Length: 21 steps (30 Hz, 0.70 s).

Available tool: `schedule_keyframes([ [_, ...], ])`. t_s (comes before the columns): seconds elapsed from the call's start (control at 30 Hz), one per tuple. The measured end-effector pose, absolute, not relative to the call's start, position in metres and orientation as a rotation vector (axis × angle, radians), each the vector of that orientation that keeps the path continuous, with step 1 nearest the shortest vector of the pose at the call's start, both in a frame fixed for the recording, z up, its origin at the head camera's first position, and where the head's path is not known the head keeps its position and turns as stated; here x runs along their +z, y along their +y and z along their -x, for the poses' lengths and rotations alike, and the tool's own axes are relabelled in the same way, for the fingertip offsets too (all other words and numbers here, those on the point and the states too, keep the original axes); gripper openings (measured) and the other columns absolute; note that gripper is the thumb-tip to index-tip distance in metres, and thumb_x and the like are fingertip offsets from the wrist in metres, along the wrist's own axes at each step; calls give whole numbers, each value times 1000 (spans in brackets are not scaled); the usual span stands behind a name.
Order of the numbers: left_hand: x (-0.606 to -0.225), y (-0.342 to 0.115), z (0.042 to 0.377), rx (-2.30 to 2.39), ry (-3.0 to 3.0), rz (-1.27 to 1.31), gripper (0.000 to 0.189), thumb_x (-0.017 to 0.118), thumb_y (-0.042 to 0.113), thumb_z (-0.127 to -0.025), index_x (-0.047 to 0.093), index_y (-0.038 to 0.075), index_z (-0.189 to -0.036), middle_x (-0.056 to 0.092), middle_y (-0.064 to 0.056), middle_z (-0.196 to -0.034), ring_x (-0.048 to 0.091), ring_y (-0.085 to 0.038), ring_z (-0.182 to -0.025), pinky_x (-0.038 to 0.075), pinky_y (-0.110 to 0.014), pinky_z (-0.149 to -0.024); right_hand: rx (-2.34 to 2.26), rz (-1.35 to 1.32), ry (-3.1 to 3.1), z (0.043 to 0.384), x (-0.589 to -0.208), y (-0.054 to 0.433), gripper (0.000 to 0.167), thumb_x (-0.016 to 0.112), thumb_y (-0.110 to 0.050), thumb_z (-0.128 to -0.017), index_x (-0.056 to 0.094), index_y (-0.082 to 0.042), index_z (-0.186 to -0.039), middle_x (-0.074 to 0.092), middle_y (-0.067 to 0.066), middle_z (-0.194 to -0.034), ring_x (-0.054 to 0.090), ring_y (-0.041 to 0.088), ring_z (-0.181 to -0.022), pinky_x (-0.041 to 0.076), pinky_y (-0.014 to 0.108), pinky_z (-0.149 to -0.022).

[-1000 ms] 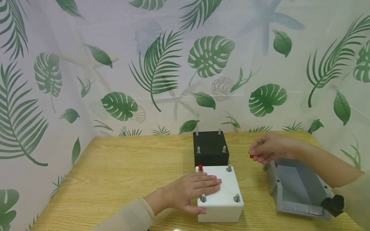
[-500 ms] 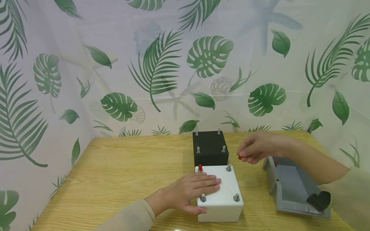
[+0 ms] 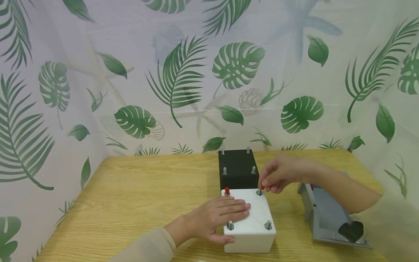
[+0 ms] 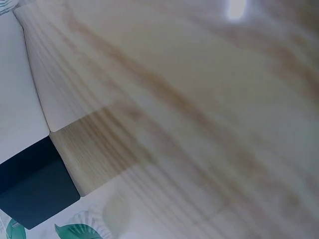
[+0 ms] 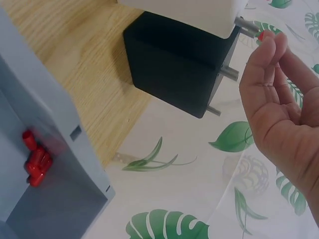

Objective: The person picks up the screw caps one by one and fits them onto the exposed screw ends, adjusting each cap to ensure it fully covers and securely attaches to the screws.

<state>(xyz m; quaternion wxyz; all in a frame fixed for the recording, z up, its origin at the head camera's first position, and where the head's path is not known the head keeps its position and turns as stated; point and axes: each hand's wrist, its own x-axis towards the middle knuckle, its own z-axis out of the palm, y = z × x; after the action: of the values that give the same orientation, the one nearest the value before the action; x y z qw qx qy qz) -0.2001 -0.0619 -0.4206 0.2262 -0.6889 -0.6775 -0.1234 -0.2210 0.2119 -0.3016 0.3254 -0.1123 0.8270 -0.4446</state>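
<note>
My left hand [image 3: 212, 218] lies with straight fingers across the top of a white block [image 3: 248, 242], its thumb along the near left side. Metal threaded studs rise from the block's corners, and a red cap [image 3: 227, 190] covers the far left one. Between thumb and fingertips my right hand [image 3: 283, 175] pinches another small red cap [image 3: 263, 187], right at the tip of the far right stud [image 3: 259, 192]. The right wrist view shows that cap [image 5: 261, 36] mostly hidden by the fingers. Both near studs, the left stud [image 3: 230, 225] and the right stud [image 3: 268, 225], are bare.
Behind the white block stands a black block [image 3: 238, 160] with bare metal studs. A grey bin [image 3: 309, 209] sits on the right of the wooden table [image 3: 147, 189], partly under my right forearm. Several loose red caps [image 5: 38, 164] lie in it. A leaf-patterned cloth [image 3: 183, 109] hangs behind.
My right hand has moved left and slightly down from above the bin's edge to the white block's far right stud, carrying the red cap. The left hand has stayed in place.
</note>
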Motion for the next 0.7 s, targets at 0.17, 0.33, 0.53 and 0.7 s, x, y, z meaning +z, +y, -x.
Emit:
schedule_keyframes([
  [0.17, -421, -62, 200, -358, -1879, 1901, 63, 50, 45, -91, 46, 3, -138, 46, -8, -144, 34, -17, -138, 26, -30, -114, -1171, 308, 2158, 221, -305, 209, 16, 67, -10, -85, 67, 3, -94, 67, 7, -76, 63, 13, -65, 57, 32, -69],
  [0.33, -422, -62, 200, -364, -1896, 1902, 64, 54, 44, -90, 46, 3, -138, 47, -8, -143, 35, -16, -138, 25, -29, -114, -1172, 301, 2141, 223, -308, 207, 14, 67, -9, -86, 67, 3, -93, 67, 5, -75, 62, 12, -64, 57, 31, -68],
  [0.53, -422, -62, 200, -378, -1916, 1901, 64, 54, 43, -89, 46, 4, -138, 47, -7, -143, 35, -15, -138, 25, -28, -114, -1150, 289, 2161, 222, -309, 203, 15, 67, -10, -86, 67, 3, -94, 66, 4, -75, 62, 12, -65, 57, 30, -68],
  [0.7, -422, -62, 200, -385, -1919, 1900, 62, 48, 45, -93, 46, 4, -139, 47, -7, -143, 34, -15, -138, 25, -28, -114, -1109, 308, 2193, 221, -310, 201, 14, 68, -10, -85, 67, 2, -92, 66, 4, -74, 62, 13, -64, 57, 31, -68],
])
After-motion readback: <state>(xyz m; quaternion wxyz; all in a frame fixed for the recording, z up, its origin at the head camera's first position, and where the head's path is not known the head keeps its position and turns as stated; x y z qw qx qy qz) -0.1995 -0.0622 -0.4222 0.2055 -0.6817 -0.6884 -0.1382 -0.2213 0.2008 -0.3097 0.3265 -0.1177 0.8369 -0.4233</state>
